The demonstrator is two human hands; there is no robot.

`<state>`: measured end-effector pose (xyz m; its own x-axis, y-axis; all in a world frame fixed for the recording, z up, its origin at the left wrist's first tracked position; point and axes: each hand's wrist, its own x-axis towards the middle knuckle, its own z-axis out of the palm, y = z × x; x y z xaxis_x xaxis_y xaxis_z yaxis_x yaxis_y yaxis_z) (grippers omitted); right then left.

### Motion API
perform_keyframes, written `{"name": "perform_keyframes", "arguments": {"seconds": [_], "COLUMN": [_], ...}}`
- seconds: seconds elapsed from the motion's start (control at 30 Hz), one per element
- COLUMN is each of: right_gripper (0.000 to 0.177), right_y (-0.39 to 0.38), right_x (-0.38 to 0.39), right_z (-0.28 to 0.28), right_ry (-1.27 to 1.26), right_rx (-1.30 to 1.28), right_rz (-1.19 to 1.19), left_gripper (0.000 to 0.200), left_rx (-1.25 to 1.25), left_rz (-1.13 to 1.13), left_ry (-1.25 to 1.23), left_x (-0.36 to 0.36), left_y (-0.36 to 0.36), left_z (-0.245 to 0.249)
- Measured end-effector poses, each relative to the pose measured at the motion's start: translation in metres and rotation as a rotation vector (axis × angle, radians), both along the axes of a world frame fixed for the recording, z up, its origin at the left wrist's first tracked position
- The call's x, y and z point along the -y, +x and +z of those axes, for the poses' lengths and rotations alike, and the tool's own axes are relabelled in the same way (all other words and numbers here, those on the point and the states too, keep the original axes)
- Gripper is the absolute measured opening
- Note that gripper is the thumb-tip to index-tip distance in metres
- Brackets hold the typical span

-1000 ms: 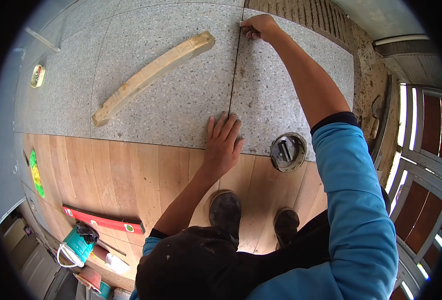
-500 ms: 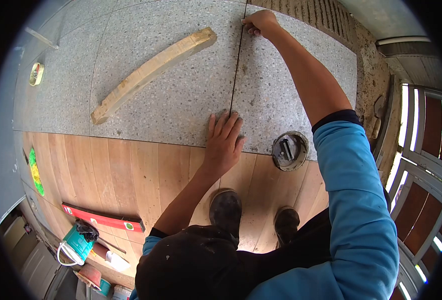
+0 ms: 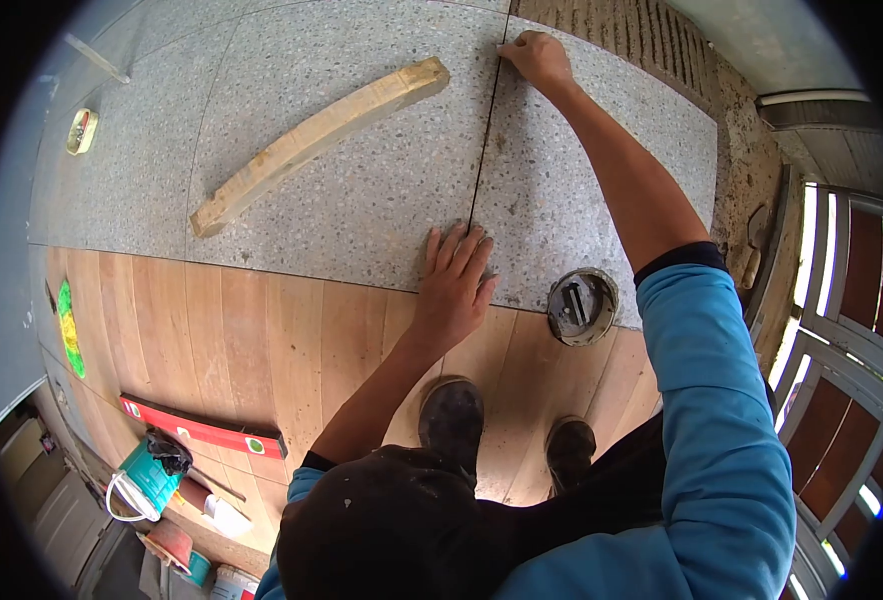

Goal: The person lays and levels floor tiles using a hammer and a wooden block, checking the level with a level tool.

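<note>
Tile joint (image 3: 482,150), floor centre. Right hand (image 3: 535,55): shifted slightly at joint's far end, fingers curled shut, contents not discernible. Left hand (image 3: 457,280): kept flat, fingers splayed, near end. Alignment judged unfinished.

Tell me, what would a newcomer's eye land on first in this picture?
Two bare arms stretched over grey speckled tiles: the left hand pressed flat at the near end of the dark joint between two tiles, the right hand at its far end. A pale wooden plank lies slantwise on the left tile, and a round metal-rimmed opening sits by the right tile's near edge.
</note>
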<state>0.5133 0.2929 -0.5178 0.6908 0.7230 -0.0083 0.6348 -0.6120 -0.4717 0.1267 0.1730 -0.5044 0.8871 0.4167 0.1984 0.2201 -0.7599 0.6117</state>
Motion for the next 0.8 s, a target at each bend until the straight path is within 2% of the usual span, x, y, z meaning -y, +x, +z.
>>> {"name": "perform_keyframes", "arguments": {"seconds": [0.23,0.33,0.37,0.4,0.43,0.47,0.5,0.53,0.57,0.6,0.63,0.67,0.8], "right_gripper": [0.037,0.03,0.027,0.03,0.031,0.026,0.02,0.015,0.028,0.028,0.027,0.027,0.029], "right_y": [-0.007,0.018,0.051,0.067,0.066,0.081,0.096,0.104,0.08,0.097,0.08,0.08,0.086], "right_x": [-0.004,-0.011,-0.014,-0.016,-0.013,-0.011,-0.009,-0.012,-0.012,-0.015,-0.014,-0.015,-0.015], "right_z": [0.005,-0.031,-0.071,-0.092,-0.074,-0.087,-0.101,-0.1,-0.07,-0.074,-0.06,-0.055,-0.054], "right_ry": [-0.032,-0.045,0.079,0.057,-0.032,0.082,0.19,0.117,0.026,0.065,0.059,-0.027,-0.084], "right_rx": [0.033,0.272,0.335,0.427,0.231,0.254,0.281,0.597,0.418,0.424,0.314,0.33,0.352], "right_rz": [0.07,0.137,0.241,0.33,0.392,0.479,0.568,0.699,0.541,0.684,0.57,0.572,0.528], "left_gripper": [0.052,0.054,0.054,0.054,0.055,0.054,0.056,0.057,0.057,0.056,0.056,0.054,0.047], "left_rx": [0.002,0.043,0.052,0.039,0.11,0.076,0.103,0.068,0.074,0.087,0.103,0.117,0.206], "left_rz": [-0.012,-0.005,-0.018,0.006,0.016,-0.002,0.03,0.005,0.046,0.08,0.11,0.155,0.317], "left_ry": [-0.006,-0.006,-0.047,-0.086,-0.024,0.024,0.05,0.028,0.054,0.074,0.084,0.081,0.02], "left_x": [-0.001,-0.002,-0.003,-0.001,0.0,-0.003,-0.001,-0.003,-0.01,-0.006,0.0,0.001,-0.006], "left_y": [-0.003,0.001,0.002,0.0,-0.004,-0.006,-0.009,-0.011,-0.012,-0.013,-0.02,-0.028,-0.074], "left_z": [-0.002,0.003,-0.003,-0.011,-0.016,0.0,-0.006,-0.004,-0.006,-0.004,0.0,0.006,0.029]}}
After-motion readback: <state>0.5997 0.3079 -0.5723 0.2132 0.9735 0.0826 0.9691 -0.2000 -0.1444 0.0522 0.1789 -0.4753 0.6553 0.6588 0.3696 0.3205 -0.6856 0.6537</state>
